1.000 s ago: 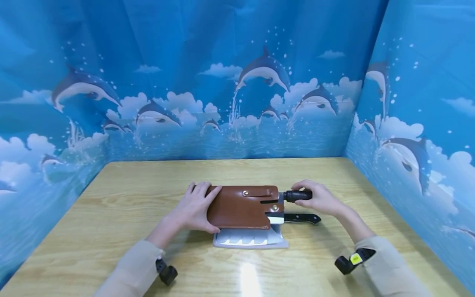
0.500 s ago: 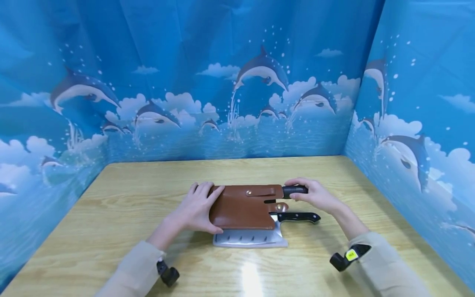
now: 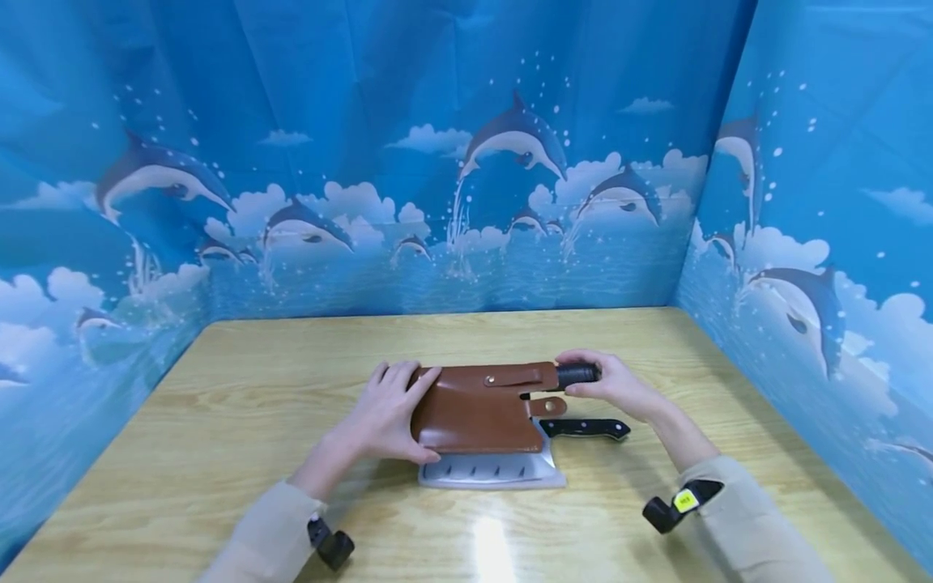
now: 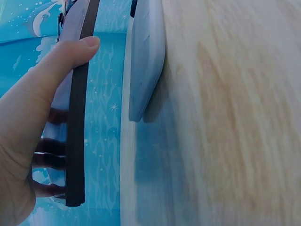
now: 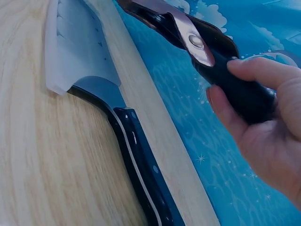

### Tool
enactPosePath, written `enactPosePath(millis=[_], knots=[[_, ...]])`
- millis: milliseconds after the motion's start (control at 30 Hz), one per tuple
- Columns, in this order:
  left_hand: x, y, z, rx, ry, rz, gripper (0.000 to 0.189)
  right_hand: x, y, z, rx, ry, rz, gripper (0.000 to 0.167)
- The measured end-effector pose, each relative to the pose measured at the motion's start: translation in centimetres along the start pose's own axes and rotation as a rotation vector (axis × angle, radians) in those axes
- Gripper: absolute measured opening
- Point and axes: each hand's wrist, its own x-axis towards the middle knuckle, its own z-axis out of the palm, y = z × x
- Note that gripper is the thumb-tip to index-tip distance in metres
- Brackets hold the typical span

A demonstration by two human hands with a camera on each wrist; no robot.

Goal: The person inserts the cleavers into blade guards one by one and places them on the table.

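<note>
A brown leather knife sheath (image 3: 477,409) is held over the table between my two hands. My left hand (image 3: 389,413) grips its closed left end, thumb (image 4: 80,49) on the near edge and fingers on the far side. At the open right end, my right hand (image 3: 608,380) pinches the black handle (image 5: 240,89) of a knife whose blade is hidden inside the sheath. A loose snap strap (image 3: 548,406) sticks out beside the handle. Below lies a second knife with a black riveted handle (image 3: 586,428) and a broad blade in a pale translucent cover (image 3: 488,470), partly overlapped by the sheath.
The wood-grain table (image 3: 255,453) is bounded at the back and sides by a blue dolphin-print curtain (image 3: 350,275). A wrist camera (image 3: 331,546) sits on the left sleeve and another (image 3: 674,506) on the right.
The right hand has moved left, and the blade that showed at the sheath's mouth has slid inside, bringing the handle to the opening. The sheath has shifted slightly right.
</note>
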Motion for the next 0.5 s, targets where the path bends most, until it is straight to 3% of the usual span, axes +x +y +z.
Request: enactPosePath(millis=[167, 300, 500], knots=[[-0.15, -0.42, -0.25, -0.005, 0.039, 0.002, 0.114, -0.08, -0.11, -0.24, -0.04, 0.033, 0.016, 0.048], [-0.3, -0.6, -0.41, 0.002, 0.024, -0.002, 0.114, -0.03, -0.28, -0.07, -0.113, 0.062, 0.022, 0.048], [-0.44, -0.28, -0.4, 0.044, 0.0, -0.003, 0.115, -0.09, -0.19, 0.31, -0.113, 0.054, 0.037, 0.045]])
